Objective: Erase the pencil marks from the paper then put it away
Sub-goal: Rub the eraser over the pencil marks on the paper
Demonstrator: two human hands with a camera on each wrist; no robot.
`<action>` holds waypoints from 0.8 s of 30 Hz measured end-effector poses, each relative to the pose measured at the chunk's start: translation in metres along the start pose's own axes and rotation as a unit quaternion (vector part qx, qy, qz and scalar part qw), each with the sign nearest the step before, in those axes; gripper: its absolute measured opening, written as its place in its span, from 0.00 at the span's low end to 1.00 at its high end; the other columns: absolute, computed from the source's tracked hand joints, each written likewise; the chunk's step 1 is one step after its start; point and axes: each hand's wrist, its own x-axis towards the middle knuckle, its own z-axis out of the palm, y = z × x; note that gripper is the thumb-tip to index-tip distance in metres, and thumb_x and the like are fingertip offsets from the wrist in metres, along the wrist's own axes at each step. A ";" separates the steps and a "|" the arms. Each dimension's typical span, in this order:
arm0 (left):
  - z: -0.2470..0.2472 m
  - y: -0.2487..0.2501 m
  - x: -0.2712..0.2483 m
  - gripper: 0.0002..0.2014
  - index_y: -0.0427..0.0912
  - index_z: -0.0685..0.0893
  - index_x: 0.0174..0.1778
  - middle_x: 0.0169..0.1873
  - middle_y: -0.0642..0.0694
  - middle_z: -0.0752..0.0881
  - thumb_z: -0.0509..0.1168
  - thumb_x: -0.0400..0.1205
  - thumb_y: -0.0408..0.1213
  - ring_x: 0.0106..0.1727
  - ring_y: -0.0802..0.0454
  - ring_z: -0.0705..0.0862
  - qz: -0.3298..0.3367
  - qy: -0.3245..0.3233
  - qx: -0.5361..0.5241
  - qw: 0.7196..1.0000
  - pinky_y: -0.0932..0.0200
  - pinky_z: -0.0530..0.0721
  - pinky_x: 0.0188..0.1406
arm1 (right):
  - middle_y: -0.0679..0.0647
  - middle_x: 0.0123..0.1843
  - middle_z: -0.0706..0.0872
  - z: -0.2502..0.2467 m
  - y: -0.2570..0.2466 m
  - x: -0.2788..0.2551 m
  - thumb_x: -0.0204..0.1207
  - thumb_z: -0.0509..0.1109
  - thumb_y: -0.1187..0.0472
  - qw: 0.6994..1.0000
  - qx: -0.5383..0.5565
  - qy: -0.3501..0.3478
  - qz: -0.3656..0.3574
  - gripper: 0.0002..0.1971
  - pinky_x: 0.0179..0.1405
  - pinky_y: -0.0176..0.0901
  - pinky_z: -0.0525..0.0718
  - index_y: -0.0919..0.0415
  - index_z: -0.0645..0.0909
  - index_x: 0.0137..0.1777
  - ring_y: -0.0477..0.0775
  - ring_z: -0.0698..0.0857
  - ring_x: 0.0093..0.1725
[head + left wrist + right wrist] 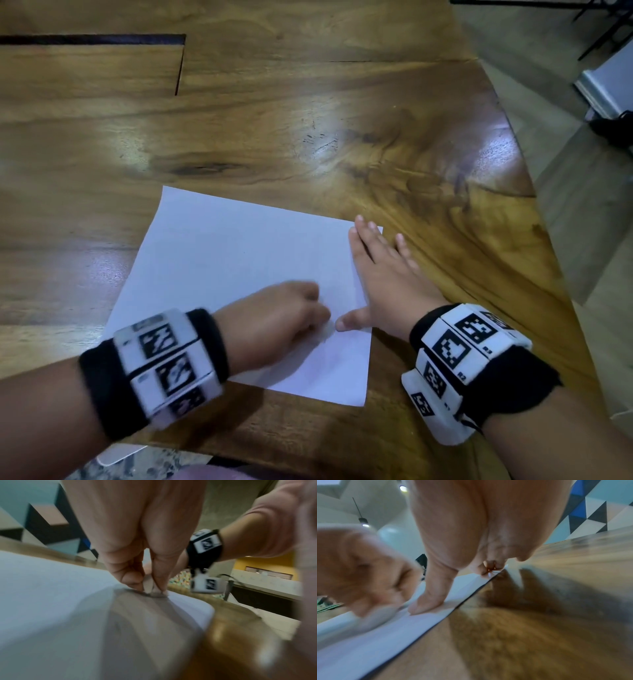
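Note:
A white sheet of paper (233, 274) lies on the wooden table (308, 120) near its front edge. My left hand (287, 322) is curled and pinches a small pale eraser (148, 584), its tip pressed onto the paper (42, 595) near the right side. The hand and wrist are motion-blurred. My right hand (380, 274) lies flat with straight fingers on the paper's right edge, its thumb (428, 601) pressing the paper (376, 635) just right of the eraser. Pencil marks are too faint to make out.
The table's curved right edge (534, 212) drops off to the floor. A dark slot (92, 39) is cut into the tabletop at the far left. Bare wood stretches beyond the paper.

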 end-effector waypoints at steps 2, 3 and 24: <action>0.004 0.004 -0.022 0.04 0.48 0.82 0.38 0.37 0.54 0.73 0.64 0.77 0.37 0.35 0.56 0.75 -0.010 -0.040 -0.016 0.999 0.60 0.74 0.33 | 0.51 0.80 0.21 0.000 0.000 0.000 0.64 0.72 0.33 1.000 -0.002 -0.001 -0.001 0.65 0.78 0.49 0.27 0.61 0.27 0.81 0.48 0.26 0.80; 0.002 0.003 -0.025 0.04 0.50 0.83 0.40 0.37 0.57 0.71 0.64 0.77 0.38 0.36 0.59 0.74 -0.012 -0.049 -0.028 0.998 0.65 0.72 0.33 | 0.52 0.80 0.21 0.000 0.000 0.000 0.64 0.72 0.33 1.000 -0.005 -0.002 0.000 0.65 0.78 0.49 0.27 0.61 0.27 0.80 0.48 0.26 0.80; 0.007 0.005 -0.027 0.05 0.48 0.81 0.38 0.38 0.56 0.72 0.60 0.74 0.37 0.38 0.58 0.76 -0.084 -0.024 -0.043 0.995 0.59 0.79 0.36 | 0.46 0.79 0.21 0.005 0.014 -0.016 0.62 0.73 0.32 0.999 0.024 0.034 0.034 0.65 0.77 0.46 0.27 0.57 0.29 0.81 0.42 0.26 0.78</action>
